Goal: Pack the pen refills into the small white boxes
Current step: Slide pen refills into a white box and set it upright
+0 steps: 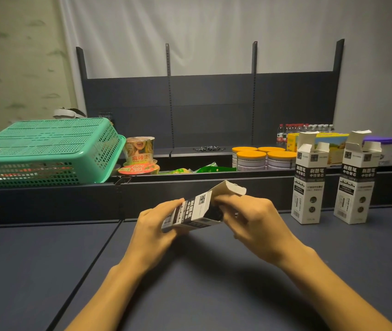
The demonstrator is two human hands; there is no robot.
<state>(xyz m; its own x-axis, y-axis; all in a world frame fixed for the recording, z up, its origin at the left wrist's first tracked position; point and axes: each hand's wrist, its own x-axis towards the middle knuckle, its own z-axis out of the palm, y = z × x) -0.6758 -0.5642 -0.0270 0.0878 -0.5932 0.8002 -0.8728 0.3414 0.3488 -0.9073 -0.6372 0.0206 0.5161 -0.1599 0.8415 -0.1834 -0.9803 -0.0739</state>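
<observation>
A small white box [196,212] with black print lies tilted on its side above the dark table, its top flap open toward the right. My left hand [153,229] grips its lower end. My right hand [253,217] is at the open mouth, fingers curled at the opening where dark refill ends show. Two more white boxes stand upright with open flaps at the right, one [307,185] nearer the middle and one [355,185] beyond it. I cannot see any loose refills.
A green plastic basket [44,151] lies upside down at the back left. Behind a dark ledge [190,182] sit instant noodle cups [139,149], orange-lidded tins [264,157], water bottles [293,131] and a yellow carton [294,140]. A dark shelf panel [211,108] rises behind.
</observation>
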